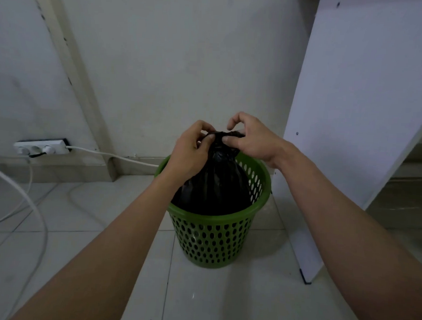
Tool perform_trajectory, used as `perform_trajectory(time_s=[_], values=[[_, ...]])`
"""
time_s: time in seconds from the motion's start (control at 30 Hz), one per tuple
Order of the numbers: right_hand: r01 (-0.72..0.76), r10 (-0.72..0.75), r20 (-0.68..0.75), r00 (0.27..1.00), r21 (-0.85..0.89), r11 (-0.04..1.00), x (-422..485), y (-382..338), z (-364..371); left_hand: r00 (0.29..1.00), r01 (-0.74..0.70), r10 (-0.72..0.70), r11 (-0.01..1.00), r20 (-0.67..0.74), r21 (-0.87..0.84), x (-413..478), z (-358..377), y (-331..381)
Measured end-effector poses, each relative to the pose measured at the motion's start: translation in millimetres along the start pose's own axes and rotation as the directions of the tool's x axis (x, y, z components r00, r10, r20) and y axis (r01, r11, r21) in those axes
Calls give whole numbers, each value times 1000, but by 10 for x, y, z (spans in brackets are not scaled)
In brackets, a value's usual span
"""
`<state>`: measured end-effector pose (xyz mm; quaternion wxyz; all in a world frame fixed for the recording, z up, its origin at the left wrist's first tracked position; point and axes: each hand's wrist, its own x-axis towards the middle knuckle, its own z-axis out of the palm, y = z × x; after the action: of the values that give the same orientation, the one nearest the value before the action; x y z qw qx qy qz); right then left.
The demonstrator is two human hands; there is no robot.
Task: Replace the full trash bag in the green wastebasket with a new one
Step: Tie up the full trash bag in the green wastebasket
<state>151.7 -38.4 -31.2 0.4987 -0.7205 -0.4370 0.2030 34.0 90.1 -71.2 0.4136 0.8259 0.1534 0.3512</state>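
A green perforated wastebasket (213, 240) stands on the tiled floor near the wall. A full black trash bag (216, 184) sits inside it, its top gathered into a twisted neck that rises above the rim. My left hand (191, 151) pinches the left side of the gathered neck. My right hand (252, 140) pinches the right side, thumb and fingers curled round the twisted plastic. Both hands meet just above the basket's middle.
A white power strip (42, 148) lies against the wall at the left, with white cables (31, 206) trailing across the floor. A white furniture panel (354, 118) stands close to the basket's right side. A wall lies right behind the basket.
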Motion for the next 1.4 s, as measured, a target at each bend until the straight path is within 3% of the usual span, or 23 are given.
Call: perform_trajectory(time_s=[0.07, 0.17, 0.27, 0.4, 0.53, 0.73, 0.9, 1.03, 1.17, 1.4], values=[[-69, 68, 11, 998, 200, 977, -7, 11, -13, 1000, -1, 1, 1000, 22, -2, 0, -19, 6], [-165, 153, 67, 986, 528, 833, -5, 29, 3, 998, -38, 37, 999, 50, 21, 12, -41, 16], [-229, 188, 131, 973, 599, 767, 7, 71, 53, 978, -192, 177, 971, 108, 144, -11, -79, -6], [-225, 183, 130, 974, 596, 771, 22, 64, 45, 906, -423, 397, 838, 147, 346, -50, -131, -45], [-234, 143, 208, 968, 530, 815, 65, 104, -11, 911, -408, 409, 869, 60, 280, -36, -153, 6], [-206, 80, 246, 966, 546, 812, 53, 99, -189, 982, -168, 179, 973, -59, 161, 9, -207, 103], [-35, 27, 29, 999, 343, 939, 29, 61, -245, 985, -155, 167, 968, -46, 196, 44, -340, 124], [26, 6, -143, 990, 216, 976, 12, 140, -276, 996, -28, 39, 990, -80, 141, 93, -451, -2], [22, -21, -226, 974, 2, 1000, -47, 212, -303, 990, 119, -106, 982, -95, 147, 45, -587, -229], [-25, -12, -279, 960, -129, 991, -36, 227, -328, 978, 205, -197, 969, -68, 141, 12, -727, -290]])
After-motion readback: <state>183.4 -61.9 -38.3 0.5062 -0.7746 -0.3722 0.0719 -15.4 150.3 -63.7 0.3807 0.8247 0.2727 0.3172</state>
